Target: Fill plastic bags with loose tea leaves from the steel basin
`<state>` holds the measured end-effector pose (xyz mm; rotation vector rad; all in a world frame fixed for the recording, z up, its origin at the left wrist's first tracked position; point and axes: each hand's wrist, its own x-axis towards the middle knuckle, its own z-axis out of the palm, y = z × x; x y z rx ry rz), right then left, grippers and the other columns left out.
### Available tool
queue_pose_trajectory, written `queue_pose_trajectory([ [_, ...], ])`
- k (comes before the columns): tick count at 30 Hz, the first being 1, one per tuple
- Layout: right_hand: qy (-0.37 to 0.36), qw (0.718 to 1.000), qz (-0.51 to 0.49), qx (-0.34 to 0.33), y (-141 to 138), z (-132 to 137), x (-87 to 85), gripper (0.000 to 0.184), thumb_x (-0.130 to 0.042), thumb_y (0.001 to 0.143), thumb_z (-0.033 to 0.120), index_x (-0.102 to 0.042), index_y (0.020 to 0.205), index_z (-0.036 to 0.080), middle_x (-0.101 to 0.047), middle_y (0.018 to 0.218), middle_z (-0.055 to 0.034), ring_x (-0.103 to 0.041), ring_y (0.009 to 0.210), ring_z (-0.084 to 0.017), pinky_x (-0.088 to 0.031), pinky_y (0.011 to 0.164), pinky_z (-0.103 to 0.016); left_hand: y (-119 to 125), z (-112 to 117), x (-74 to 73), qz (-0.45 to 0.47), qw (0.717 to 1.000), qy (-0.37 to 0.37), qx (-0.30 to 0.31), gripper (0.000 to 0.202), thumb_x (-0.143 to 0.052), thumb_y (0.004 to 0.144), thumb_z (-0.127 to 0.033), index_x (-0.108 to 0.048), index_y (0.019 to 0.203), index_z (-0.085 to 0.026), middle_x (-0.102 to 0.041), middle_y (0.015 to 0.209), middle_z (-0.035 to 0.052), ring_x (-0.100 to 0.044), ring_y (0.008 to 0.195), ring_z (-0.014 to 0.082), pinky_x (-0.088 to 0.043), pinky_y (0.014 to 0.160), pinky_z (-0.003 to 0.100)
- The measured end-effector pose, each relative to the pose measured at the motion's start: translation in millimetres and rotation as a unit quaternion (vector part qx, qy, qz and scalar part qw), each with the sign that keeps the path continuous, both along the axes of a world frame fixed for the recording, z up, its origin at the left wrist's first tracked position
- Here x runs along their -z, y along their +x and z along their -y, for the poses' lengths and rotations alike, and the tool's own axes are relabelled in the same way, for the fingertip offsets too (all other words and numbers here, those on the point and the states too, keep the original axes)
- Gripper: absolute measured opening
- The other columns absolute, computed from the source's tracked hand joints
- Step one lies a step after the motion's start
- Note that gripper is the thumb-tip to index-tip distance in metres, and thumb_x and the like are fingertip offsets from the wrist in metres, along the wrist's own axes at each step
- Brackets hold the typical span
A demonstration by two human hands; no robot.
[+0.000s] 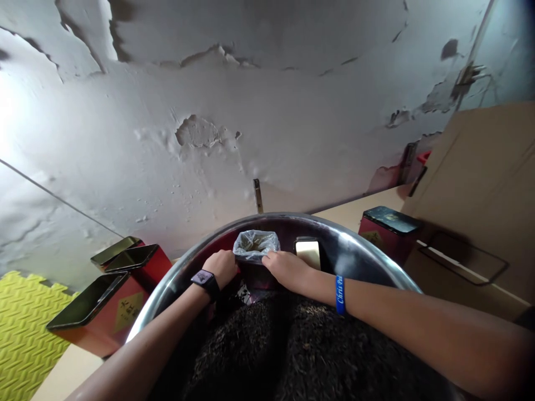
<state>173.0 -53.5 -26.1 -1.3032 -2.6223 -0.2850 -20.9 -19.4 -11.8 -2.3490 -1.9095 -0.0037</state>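
Left hand [221,267]: one, mine, curled closed on the left edge of the plastic bag's mouth, knuckles up.
Right hand [286,270]: one, mine, fingers folded over the right edge of the same bag's mouth. How firmly they pinch it I cannot tell.
Plastic bag [256,245]: one, clear and crinkled, mouth open between my two hands. It sits at the far side of the basin and lines a dark red container.
Dark red container [256,278]: one, mostly hidden by the bag and my hands, standing in the loose leaf.
Basin [359,248]: one, large, round, shiny metal, directly in front of me.
Loose leaf [292,345]: one heap, dark and fine, filling the near part of the basin under my forearms.
Pale panel [307,254]: one, cream-coloured and rectangular, against the basin's far wall just right of my right hand. What it is I cannot tell.
Red tins with dark lids: four outside the basin. Three are grouped on the left [94,314] and one stands apart on the right [387,228].
Watch [204,278]: one, on my left wrist.
Blue band [340,295]: one, on my right wrist.
Cardboard box [480,200]: one, at far right.
Yellow mat [25,323]: one, at lower left.
Wall [251,111]: one, its paint peeling.
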Motion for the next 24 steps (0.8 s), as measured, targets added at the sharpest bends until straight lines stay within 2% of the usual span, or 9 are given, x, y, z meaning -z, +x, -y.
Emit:
queue_pose_trajectory([
  [4, -0.025, 0.999, 0.014, -0.016, 1, -2, -4.0, 0.023, -0.034, 0.080, 0.007, -0.057, 0.082, 0.012, -0.061, 0.081, -0.0097, -0.058, 0.072, -0.018, -0.040, 0.062, -0.027, -2, -4, 10.7, 0.037, 0.998, -0.041, 0.010, 0.024, -0.046, 0.074, -0.024, -0.064, 0.080, -0.011, -0.063, 0.086, 0.0182, -0.061, 0.083, 0.0253, -0.044, 0.072, 0.032],
  [10, -0.063, 0.997, 0.014, -0.045, 1, -3, -1.2, 0.026, -0.035, 0.078, 0.004, -0.060, 0.081, 0.010, -0.063, 0.077, -0.0128, -0.058, 0.070, -0.018, -0.038, 0.062, -0.027, -10, -14, 31.0, 0.122, 0.990, -0.077, 0.010, 0.019, -0.051, 0.070, -0.025, -0.065, 0.073, -0.013, -0.065, 0.080, 0.0136, -0.061, 0.080, 0.0228, -0.043, 0.071, 0.028],
  [12, -0.074, 0.996, -0.003, -0.055, 4, -5, -1.9, 0.025, -0.036, 0.079, 0.006, -0.060, 0.080, 0.010, -0.063, 0.077, -0.0129, -0.057, 0.069, -0.018, -0.037, 0.061, -0.027, -16, -22, 33.0, 0.172, 0.981, -0.090, 0.012, 0.013, -0.056, 0.066, -0.024, -0.065, 0.067, -0.014, -0.065, 0.074, 0.0113, -0.061, 0.077, 0.0227, -0.044, 0.070, 0.027],
  [14, -0.093, 0.993, -0.028, -0.072, 10, -9, -6.1, 0.016, -0.045, 0.077, 0.015, -0.061, 0.075, 0.013, -0.063, 0.074, -0.0097, -0.056, 0.066, -0.016, -0.037, 0.060, -0.026, -22, -32, 31.0, 0.236, 0.967, -0.098, 0.016, 0.009, -0.059, 0.062, -0.021, -0.065, 0.066, -0.014, -0.065, 0.070, 0.0096, -0.061, 0.076, 0.0230, -0.044, 0.071, 0.028],
  [15, -0.102, 0.991, -0.045, -0.078, 14, -12, -9.2, 0.013, -0.050, 0.075, 0.021, -0.061, 0.071, 0.015, -0.063, 0.071, -0.0072, -0.055, 0.064, -0.016, -0.037, 0.060, -0.026, -24, -37, 29.0, 0.274, 0.957, -0.095, 0.018, 0.011, -0.059, 0.063, -0.019, -0.066, 0.070, -0.014, -0.065, 0.073, 0.0095, -0.060, 0.078, 0.0231, -0.043, 0.072, 0.028],
  [17, -0.109, 0.986, -0.099, -0.073, 22, -20, -15.1, 0.019, -0.053, 0.075, 0.034, -0.060, 0.069, 0.017, -0.062, 0.069, -0.0040, -0.054, 0.065, -0.015, -0.037, 0.062, -0.025, -26, -45, 25.2, 0.362, 0.928, -0.080, 0.025, 0.022, -0.052, 0.072, -0.020, -0.065, 0.088, -0.015, -0.065, 0.088, 0.0090, -0.058, 0.088, 0.0212, -0.043, 0.077, 0.027],
  [19, -0.094, 0.979, -0.177, -0.033, 29, -30, -17.6, 0.031, -0.040, 0.082, 0.040, -0.061, 0.080, 0.017, -0.062, 0.077, -0.0049, -0.055, 0.073, -0.015, -0.038, 0.069, -0.027, -23, -49, 24.3, 0.452, 0.888, -0.079, 0.030, 0.030, -0.041, 0.082, -0.023, -0.058, 0.106, -0.016, -0.062, 0.101, 0.0078, -0.056, 0.093, 0.0176, -0.043, 0.079, 0.025],
  [21, -0.079, 0.963, -0.256, 0.023, 33, -42, -14.2, 0.037, -0.029, 0.086, 0.037, -0.057, 0.098, 0.015, -0.061, 0.091, -0.0086, -0.054, 0.083, -0.017, -0.037, 0.076, -0.030, -17, -49, 27.8, 0.527, 0.843, -0.102, 0.023, 0.034, -0.035, 0.086, -0.029, -0.054, 0.110, -0.015, -0.062, 0.100, 0.0083, -0.058, 0.089, 0.0161, -0.045, 0.076, 0.025],
  [24, -0.106, 0.933, -0.336, 0.073, 35, -58, -0.9, 0.037, -0.033, 0.085, 0.033, -0.052, 0.110, 0.014, -0.059, 0.104, -0.0114, -0.053, 0.093, -0.019, -0.037, 0.081, -0.032, -9, -46, 37.5, 0.603, 0.784, -0.148, -0.007, 0.031, -0.040, 0.085, -0.030, -0.057, 0.103, -0.011, -0.064, 0.084, 0.0100, -0.060, 0.073, 0.0161, -0.049, 0.067, 0.028],
])
